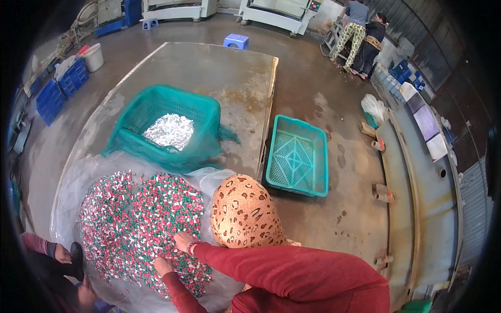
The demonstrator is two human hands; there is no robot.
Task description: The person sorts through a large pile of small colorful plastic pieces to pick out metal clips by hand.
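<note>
A heap of small red, green and white pieces (156, 208) lies spread on a clear plastic sheet (68, 203) over a low platform. My right hand (183, 241), a band at its wrist, rests in the near right part of the heap with curled fingers. Just to its left and nearer me, my left hand (163, 266) also touches the pieces, fingers bent. The fingertips of both hands are too small and hidden to show what they hold. A rounded form in leopard-print cloth (245, 211) stands beside my right forearm.
Green netting drapes a teal basket (209, 107) of shiny silvery bits beyond the heap. Another teal basket (323, 156) stands right of the platform. At left, a co-worker's hand (62, 254) is near the sheet. Blue stools (236, 41), machines and two people are farther back.
</note>
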